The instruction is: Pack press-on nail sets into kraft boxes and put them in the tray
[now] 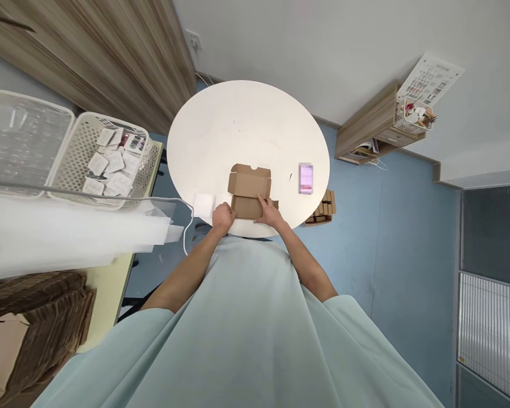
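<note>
A small brown cardboard box point(250, 186) lies on the round white table point(246, 124), its lid folded back away from me. At the box's left side, my left hand point(223, 219) is closed with its fingertips on the near left corner. My right hand point(269, 214) grips the right side, one digit reaching over the inner face and the others at the near edge. A side flap sticks out beyond the right hand. Inside the near half I see only bare cardboard.
A white square stack point(204, 205) lies left of the box; a phone point(305, 178) lies to the right. White baskets point(70, 153) and folded cardboard point(46, 328) occupy the left side table. A carton of small boxes point(323, 209) sits below the table's right edge.
</note>
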`<control>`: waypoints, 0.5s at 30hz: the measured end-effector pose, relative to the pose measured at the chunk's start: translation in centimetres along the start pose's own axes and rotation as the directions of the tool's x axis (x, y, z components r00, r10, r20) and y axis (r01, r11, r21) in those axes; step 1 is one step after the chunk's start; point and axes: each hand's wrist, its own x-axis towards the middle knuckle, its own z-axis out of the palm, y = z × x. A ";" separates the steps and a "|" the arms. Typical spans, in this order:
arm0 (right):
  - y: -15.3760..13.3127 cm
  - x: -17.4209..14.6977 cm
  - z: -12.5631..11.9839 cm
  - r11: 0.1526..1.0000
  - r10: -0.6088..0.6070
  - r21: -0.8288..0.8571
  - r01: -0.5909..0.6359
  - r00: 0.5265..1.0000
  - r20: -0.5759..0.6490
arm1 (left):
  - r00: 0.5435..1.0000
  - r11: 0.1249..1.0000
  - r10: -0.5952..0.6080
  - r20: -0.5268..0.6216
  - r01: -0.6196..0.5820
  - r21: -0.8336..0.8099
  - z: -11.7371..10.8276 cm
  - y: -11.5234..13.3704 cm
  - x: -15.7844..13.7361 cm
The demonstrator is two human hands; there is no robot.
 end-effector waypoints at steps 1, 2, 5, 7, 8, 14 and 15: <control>-0.1 0.1 0.0 1.000 0.003 -0.003 -0.003 1.000 -0.002 | 1.000 1.000 -0.007 -0.006 0.008 0.017 0.1 0.2 0.0; -0.1 0.1 0.0 1.000 0.005 -0.007 -0.005 1.000 -0.003 | 1.000 0.999 -0.016 -0.011 0.016 0.031 0.1 0.5 -0.1; 0.1 -0.3 -0.2 1.000 -0.017 -0.021 0.016 1.000 -0.014 | 0.999 0.998 -0.038 -0.020 0.039 0.046 0.2 1.0 -0.2; 0.8 -1.1 -0.3 0.999 -0.050 -0.003 0.050 0.995 -0.086 | 0.999 0.998 -0.038 -0.018 0.038 0.044 0.2 1.1 -0.2; 1.3 -1.6 -0.3 0.998 -0.051 0.015 0.054 0.987 -0.152 | 0.999 0.998 -0.035 -0.015 0.036 0.042 0.2 1.1 -0.2; 4.8 -4.1 -0.1 0.957 0.283 0.168 -0.237 0.891 -0.354 | 0.998 0.998 -0.053 -0.014 0.054 0.037 0.3 1.2 -0.1; 5.1 -4.1 0.0 0.943 0.324 0.180 -0.279 0.892 -0.314 | 0.998 0.997 -0.062 -0.014 0.063 0.043 0.3 1.3 -0.1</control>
